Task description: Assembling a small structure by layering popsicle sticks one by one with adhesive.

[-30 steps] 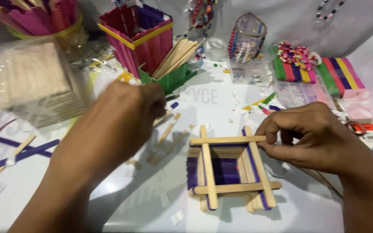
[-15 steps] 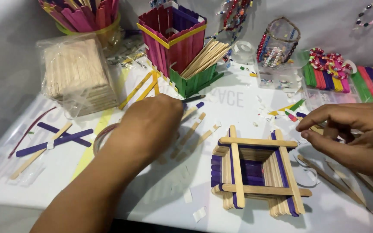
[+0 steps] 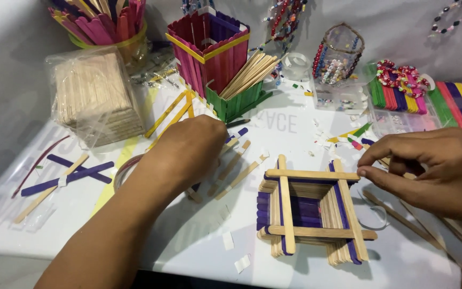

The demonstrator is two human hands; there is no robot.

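Observation:
A square box of stacked craft sticks (image 3: 308, 211), plain wood with purple ones, sits on the white table (image 3: 188, 235). My right hand (image 3: 429, 168) pinches the right end of its far top stick with thumb and forefinger. My left hand (image 3: 185, 152) rests knuckles-up to the left, over loose plain sticks (image 3: 236, 171) lying on the table. Its fingers are curled under and hidden, so what they touch is unclear.
A wrapped bundle of plain sticks (image 3: 94, 99) lies at the back left, near a cup of coloured sticks (image 3: 102, 24). A pink and purple stick box (image 3: 207, 45) and a green holder (image 3: 239, 96) stand behind. Bead jars (image 3: 338, 56) and coloured stick rows (image 3: 429, 99) fill the right.
My left hand has stayed over the loose sticks on the left. My right hand has come back to the box's far right corner and pinches the top stick's end. The view has shifted.

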